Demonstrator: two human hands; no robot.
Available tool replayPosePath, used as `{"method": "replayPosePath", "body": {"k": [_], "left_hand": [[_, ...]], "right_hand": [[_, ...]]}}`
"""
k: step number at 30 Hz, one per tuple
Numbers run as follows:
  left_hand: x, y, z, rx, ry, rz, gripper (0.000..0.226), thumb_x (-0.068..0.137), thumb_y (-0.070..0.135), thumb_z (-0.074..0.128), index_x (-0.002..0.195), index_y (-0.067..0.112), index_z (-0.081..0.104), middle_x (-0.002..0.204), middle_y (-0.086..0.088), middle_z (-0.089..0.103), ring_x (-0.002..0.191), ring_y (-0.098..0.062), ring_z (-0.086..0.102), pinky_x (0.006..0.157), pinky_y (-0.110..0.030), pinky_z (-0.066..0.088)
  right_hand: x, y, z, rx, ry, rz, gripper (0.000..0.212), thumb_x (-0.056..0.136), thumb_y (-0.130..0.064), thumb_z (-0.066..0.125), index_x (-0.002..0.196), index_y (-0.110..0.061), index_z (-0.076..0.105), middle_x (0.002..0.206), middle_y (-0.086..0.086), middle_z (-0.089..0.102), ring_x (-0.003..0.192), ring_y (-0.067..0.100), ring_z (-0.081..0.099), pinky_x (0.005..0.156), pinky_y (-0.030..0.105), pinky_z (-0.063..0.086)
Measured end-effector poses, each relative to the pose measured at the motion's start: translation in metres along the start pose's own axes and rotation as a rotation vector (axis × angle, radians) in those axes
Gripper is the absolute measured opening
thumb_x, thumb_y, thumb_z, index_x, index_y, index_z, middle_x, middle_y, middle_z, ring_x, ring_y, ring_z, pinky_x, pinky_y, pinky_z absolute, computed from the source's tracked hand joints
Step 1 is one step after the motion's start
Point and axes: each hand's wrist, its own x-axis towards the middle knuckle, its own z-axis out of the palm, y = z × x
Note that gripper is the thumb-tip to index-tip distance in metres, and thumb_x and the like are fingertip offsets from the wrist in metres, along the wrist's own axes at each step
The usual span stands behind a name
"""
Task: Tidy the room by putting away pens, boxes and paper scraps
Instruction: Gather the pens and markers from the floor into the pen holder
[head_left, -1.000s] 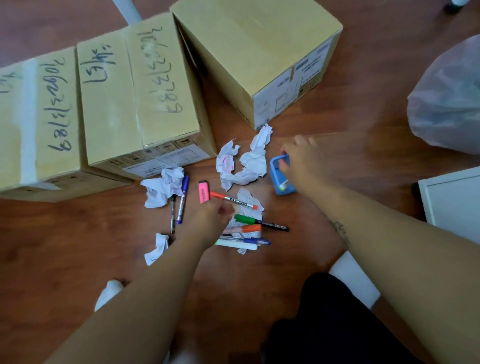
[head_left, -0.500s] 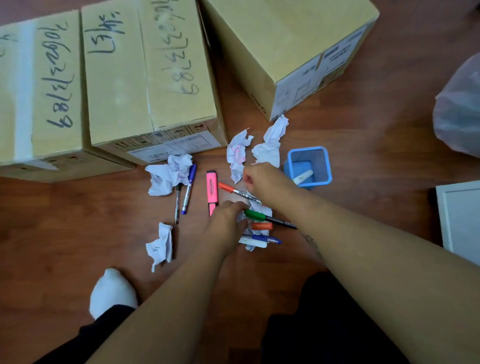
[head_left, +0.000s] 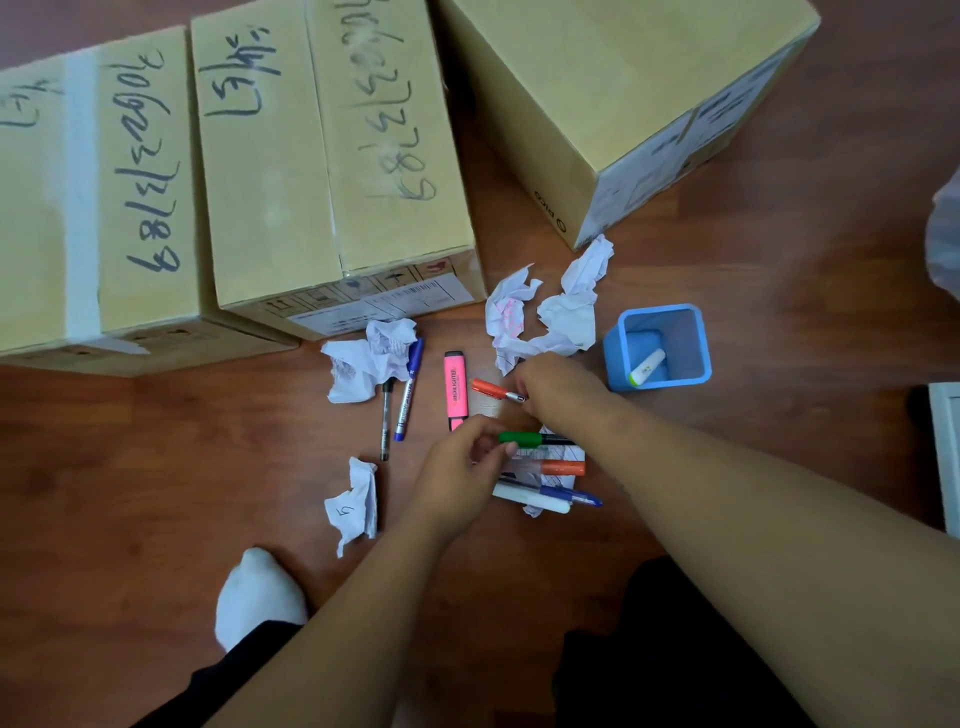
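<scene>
Pens and crumpled paper lie scattered on the wooden floor. My right hand (head_left: 556, 389) pinches the end of a thin orange-red pen (head_left: 488, 388). My left hand (head_left: 462, 462) has thumb and fingers around the cap end of a green marker (head_left: 524, 439). A blue square pen holder (head_left: 618, 353) stands upright to the right with a white highlighter (head_left: 647, 368) inside. On the floor lie a pink highlighter (head_left: 455, 384), a blue pen (head_left: 409, 389), a black pen (head_left: 385, 421), an orange marker (head_left: 563, 467) and a white marker (head_left: 530, 501). Paper scraps (head_left: 363, 364) lie around them.
Three closed cardboard boxes (head_left: 332, 156) stand along the far side, the nearest just behind the scraps. More crumpled paper (head_left: 571, 306) lies beside the holder, and one scrap (head_left: 356, 506) near my white-socked foot (head_left: 257, 592). A white panel (head_left: 948, 457) shows at the right edge.
My right hand left the blue holder and came left onto the orange-red pen. My left hand shifted right to the green marker. The holder now stands upright with the highlighter inside.
</scene>
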Motion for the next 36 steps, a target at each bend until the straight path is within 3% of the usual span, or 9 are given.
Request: {"method": "replayPosePath", "body": {"k": [3, 6, 8, 11, 17, 20, 26, 29, 36], "left_hand": [[-0.006, 0.001, -0.013, -0.049, 0.031, -0.016, 0.002, 0.093, 0.024, 0.064, 0.091, 0.023, 0.063, 0.086, 0.000, 0.070, 0.082, -0.011, 0.066, 0.065, -0.018, 0.049], [-0.011, 0.008, -0.025, -0.151, 0.070, -0.040, 0.002, 0.092, 0.019, 0.065, 0.093, 0.018, 0.064, 0.084, -0.001, 0.073, 0.077, -0.005, 0.067, 0.070, -0.019, 0.049], [-0.011, 0.016, -0.034, -0.250, 0.070, -0.057, 0.004, 0.093, 0.015, 0.064, 0.095, 0.011, 0.063, 0.083, -0.004, 0.074, 0.080, -0.012, 0.069, 0.081, -0.032, 0.053], [-0.007, 0.035, -0.047, -0.268, 0.067, -0.020, 0.004, 0.092, 0.019, 0.065, 0.090, 0.019, 0.062, 0.091, -0.009, 0.074, 0.094, -0.032, 0.068, 0.092, -0.050, 0.052], [0.004, 0.105, -0.049, -0.339, 0.143, 0.150, 0.008, 0.095, 0.012, 0.060, 0.090, 0.014, 0.054, 0.088, -0.005, 0.075, 0.080, -0.017, 0.072, 0.073, -0.028, 0.058], [0.009, 0.137, -0.036, -0.282, 0.135, 0.247, 0.009, 0.094, 0.014, 0.062, 0.089, 0.015, 0.054, 0.090, -0.005, 0.075, 0.079, -0.019, 0.073, 0.076, -0.035, 0.056], [0.026, 0.172, 0.006, -0.096, 0.157, 0.361, 0.014, 0.091, 0.021, 0.065, 0.092, 0.010, 0.057, 0.086, -0.009, 0.074, 0.075, -0.020, 0.068, 0.069, -0.043, 0.054], [0.036, 0.170, 0.022, 0.027, 0.163, 0.367, 0.012, 0.088, 0.024, 0.068, 0.087, 0.017, 0.059, 0.085, -0.004, 0.073, 0.061, -0.014, 0.055, 0.063, -0.035, 0.049], [0.045, 0.147, 0.043, 0.276, 0.119, 0.422, 0.005, 0.089, 0.018, 0.066, 0.091, 0.020, 0.062, 0.088, 0.007, 0.069, 0.070, -0.001, 0.060, 0.069, -0.019, 0.048]], "right_hand": [[-0.007, 0.004, 0.006, 0.072, 0.137, -0.045, 0.032, 0.092, -0.017, 0.058, 0.122, -0.008, 0.059, 0.124, 0.012, 0.061, 0.114, 0.031, 0.057, 0.086, 0.036, 0.046], [-0.030, 0.006, -0.005, 0.133, 0.278, -0.108, 0.009, 0.088, -0.019, 0.060, 0.084, -0.012, 0.057, 0.080, 0.004, 0.055, 0.089, 0.031, 0.057, 0.064, 0.029, 0.042], [-0.045, 0.006, -0.016, 0.267, 0.414, -0.179, 0.021, 0.085, -0.019, 0.063, 0.069, -0.011, 0.050, 0.071, 0.008, 0.052, 0.077, 0.030, 0.054, 0.055, 0.029, 0.037], [-0.072, 0.010, -0.033, 0.463, 0.581, -0.273, 0.017, 0.083, -0.014, 0.063, 0.080, 0.002, 0.058, 0.083, 0.022, 0.064, 0.072, 0.029, 0.057, 0.060, 0.033, 0.041], [-0.115, 0.060, -0.053, 0.819, 0.848, -0.346, 0.015, 0.079, -0.011, 0.062, 0.093, -0.012, 0.058, 0.075, 0.003, 0.061, 0.068, 0.020, 0.056, 0.066, 0.032, 0.046], [-0.126, 0.101, -0.044, 0.958, 0.942, -0.350, 0.013, 0.077, -0.014, 0.061, 0.090, -0.018, 0.059, 0.073, 0.004, 0.061, 0.067, 0.022, 0.061, 0.068, 0.031, 0.051], [-0.127, 0.158, -0.017, 0.910, 0.987, -0.285, 0.008, 0.087, -0.010, 0.062, 0.087, -0.017, 0.060, 0.070, -0.002, 0.056, 0.060, 0.005, 0.048, 0.063, 0.025, 0.041], [-0.117, 0.163, -0.004, 0.853, 0.935, -0.275, 0.007, 0.087, -0.009, 0.065, 0.088, -0.015, 0.061, 0.076, 0.003, 0.062, 0.062, 0.011, 0.053, 0.064, 0.028, 0.046], [-0.104, 0.162, 0.011, 0.538, 0.934, -0.294, 0.018, 0.087, -0.012, 0.065, 0.103, -0.014, 0.072, 0.090, 0.008, 0.054, 0.080, 0.026, 0.057, 0.071, 0.037, 0.047]]}}
